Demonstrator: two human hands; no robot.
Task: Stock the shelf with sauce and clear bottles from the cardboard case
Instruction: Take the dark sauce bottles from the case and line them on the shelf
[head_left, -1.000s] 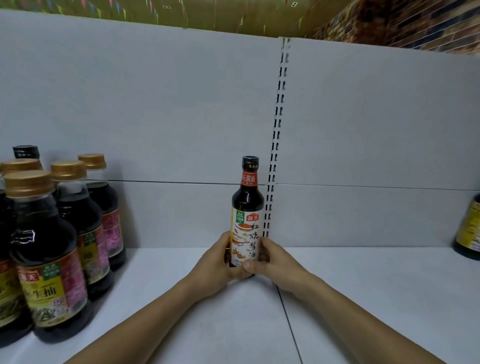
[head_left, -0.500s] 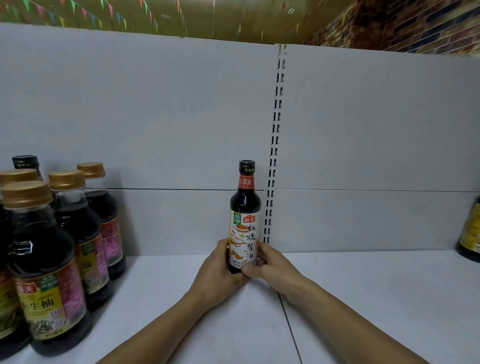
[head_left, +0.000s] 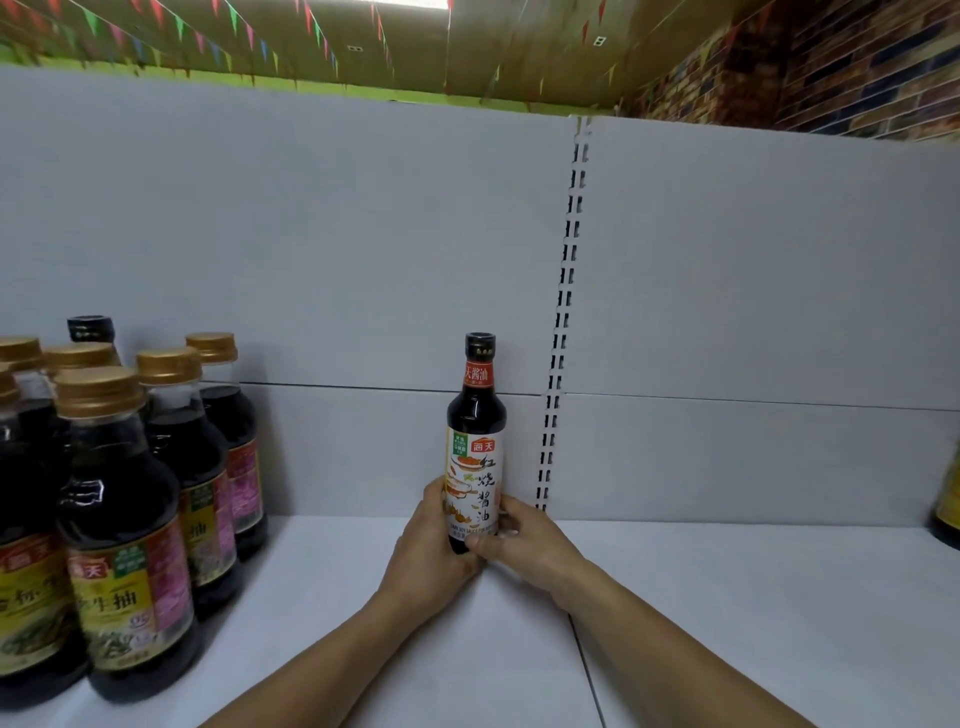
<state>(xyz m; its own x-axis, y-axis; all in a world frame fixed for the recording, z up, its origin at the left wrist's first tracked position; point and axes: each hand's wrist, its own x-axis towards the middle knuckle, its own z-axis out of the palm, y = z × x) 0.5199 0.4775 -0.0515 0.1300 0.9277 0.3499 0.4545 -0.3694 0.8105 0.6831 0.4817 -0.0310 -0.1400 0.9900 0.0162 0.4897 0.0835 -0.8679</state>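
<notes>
I have the sauce bottle (head_left: 475, 441) upright just left of the slotted upright (head_left: 563, 322) in the back panel (head_left: 311, 234), close to that panel, label facing me. My left hand (head_left: 428, 551) is wrapped round its lower left side and my right hand (head_left: 524, 545) round its lower right. The fingers of both curl onto the label and the dark base, so both hands are gripping it. My fingers hide the bottom rim, so I cannot tell whether it stands on the shelf (head_left: 727, 597) or hangs just above it. To place it well, I judge I should lower it straight down until I feel the base sit flat. It should land left of the seam (head_left: 587, 665) that runs forward across the shelf from the foot of the upright, since a base straddling that joint could rock. The bottle is tall, narrow and probably glass. I would loosen one hand first, check that it does not lean, then draw both away sideways rather than upward, so no finger drags the label or tips the neck. I want the label square to the front. The gold-capped bottles (head_left: 124, 493) stand well left of the upright, and a dark bottle (head_left: 948, 499) sits far to its right at the edge of view, so neither crowds this spot.
</notes>
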